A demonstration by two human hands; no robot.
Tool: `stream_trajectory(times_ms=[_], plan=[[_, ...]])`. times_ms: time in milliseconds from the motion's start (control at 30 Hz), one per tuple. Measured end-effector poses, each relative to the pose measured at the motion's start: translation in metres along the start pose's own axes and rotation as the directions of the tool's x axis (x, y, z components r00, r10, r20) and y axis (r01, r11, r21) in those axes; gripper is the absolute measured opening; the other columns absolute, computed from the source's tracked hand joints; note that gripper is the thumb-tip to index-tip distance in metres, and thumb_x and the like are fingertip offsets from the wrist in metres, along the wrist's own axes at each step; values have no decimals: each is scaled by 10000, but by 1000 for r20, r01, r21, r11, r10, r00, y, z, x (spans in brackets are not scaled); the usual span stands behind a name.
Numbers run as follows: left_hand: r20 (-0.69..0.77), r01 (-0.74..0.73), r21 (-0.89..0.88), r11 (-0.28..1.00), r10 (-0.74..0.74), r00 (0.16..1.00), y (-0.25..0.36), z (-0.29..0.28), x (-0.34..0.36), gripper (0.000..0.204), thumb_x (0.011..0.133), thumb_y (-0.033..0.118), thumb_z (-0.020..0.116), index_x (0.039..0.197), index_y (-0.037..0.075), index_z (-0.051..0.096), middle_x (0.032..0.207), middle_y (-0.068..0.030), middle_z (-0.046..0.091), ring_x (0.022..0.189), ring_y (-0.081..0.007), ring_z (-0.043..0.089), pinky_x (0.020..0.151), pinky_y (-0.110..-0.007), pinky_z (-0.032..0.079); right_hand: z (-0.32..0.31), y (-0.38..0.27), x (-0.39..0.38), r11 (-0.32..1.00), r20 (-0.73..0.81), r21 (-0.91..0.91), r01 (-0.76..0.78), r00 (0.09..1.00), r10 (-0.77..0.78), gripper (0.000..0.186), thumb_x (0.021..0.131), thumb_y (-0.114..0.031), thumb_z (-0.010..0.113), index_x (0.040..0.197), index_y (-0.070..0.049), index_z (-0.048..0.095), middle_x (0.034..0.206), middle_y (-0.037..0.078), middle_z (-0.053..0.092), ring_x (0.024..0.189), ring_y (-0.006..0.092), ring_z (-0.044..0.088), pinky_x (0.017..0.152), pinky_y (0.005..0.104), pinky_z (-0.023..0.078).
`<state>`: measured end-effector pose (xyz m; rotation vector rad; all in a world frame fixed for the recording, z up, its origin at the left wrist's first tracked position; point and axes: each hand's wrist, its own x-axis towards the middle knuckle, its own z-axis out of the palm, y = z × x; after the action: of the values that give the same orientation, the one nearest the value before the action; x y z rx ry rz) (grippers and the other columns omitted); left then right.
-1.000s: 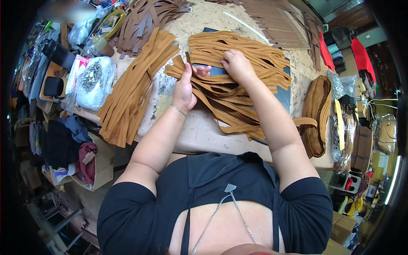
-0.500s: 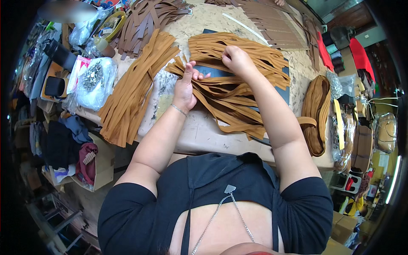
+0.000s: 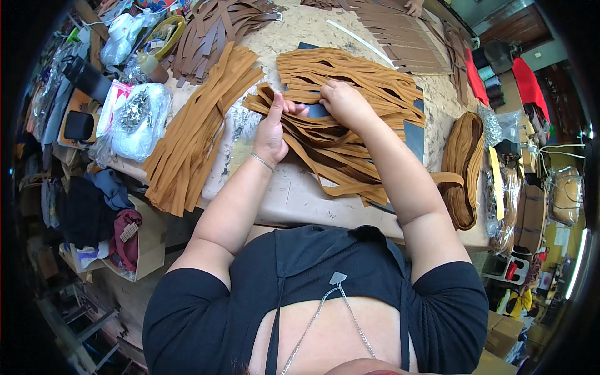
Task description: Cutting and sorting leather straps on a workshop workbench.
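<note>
A bundle of long, flat tan-brown strips that look like zipper tape (image 3: 337,153) spreads over the near middle of the table. My left hand (image 3: 275,128) is closed round its left end, thumb on top. Beyond it lies a second tan pile (image 3: 350,65), its strips side by side. My right hand (image 3: 345,105) is over the near edge of that pile, fingertips pinched on a strip; the exact grip is partly hidden. A dark blue flat board (image 3: 415,139) shows beneath both piles. To the left, another tan strip stack (image 3: 194,137) lies slanting.
A thick tan coil (image 3: 464,169) stands at the right edge, its loose end reaching left. Brown strips (image 3: 219,31) and brown sheets (image 3: 400,37) lie at the back, near another person's hand (image 3: 414,7). Bagged metal parts (image 3: 139,115) and a dark bottle (image 3: 84,78) are left.
My right hand has come down and slightly left, from above the far pile to its near edge. My left hand keeps its hold in nearly the same place.
</note>
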<state>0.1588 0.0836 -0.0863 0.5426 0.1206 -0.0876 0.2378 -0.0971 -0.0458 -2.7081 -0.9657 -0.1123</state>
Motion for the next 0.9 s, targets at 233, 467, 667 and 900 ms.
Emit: stream_trajectory(times_ms=[233,467,667,900], plan=[[-84,-18,76,997,24,996,-3,8,-2,255,891,320,705,960,102,592,800,27,499,742,-85,510,907,-372,534,-15,-6,9,904,-88,380,-195,965,245,163,865,-179,678,912,-24,654,894,146,646,856,304,617,779,379,491],[-83,106,82,991,-99,992,2,5,-5,275,968,329,585,976,54,583,988,-99,655,993,-217,633,917,-382,519,-11,-16,13,968,-29,248,-49,998,58,138,826,-158,677,896,-40,660,903,139,643,893,332,623,787,424,503],[-16,60,-31,998,-61,998,0,-3,0,331,972,381,563,913,55,578,850,-60,583,886,-176,584,1029,-399,460,6,-1,8,994,-49,75,77,996,-74,136,819,-161,657,861,-33,634,899,153,635,911,346,609,792,433,502],[-159,33,175,984,-4,987,-2,20,16,296,934,248,659,1157,60,609,731,41,458,720,-90,511,783,-291,531,-9,-5,20,786,70,593,-173,984,164,190,889,-209,663,904,-20,643,821,90,653,786,167,606,739,331,498]])
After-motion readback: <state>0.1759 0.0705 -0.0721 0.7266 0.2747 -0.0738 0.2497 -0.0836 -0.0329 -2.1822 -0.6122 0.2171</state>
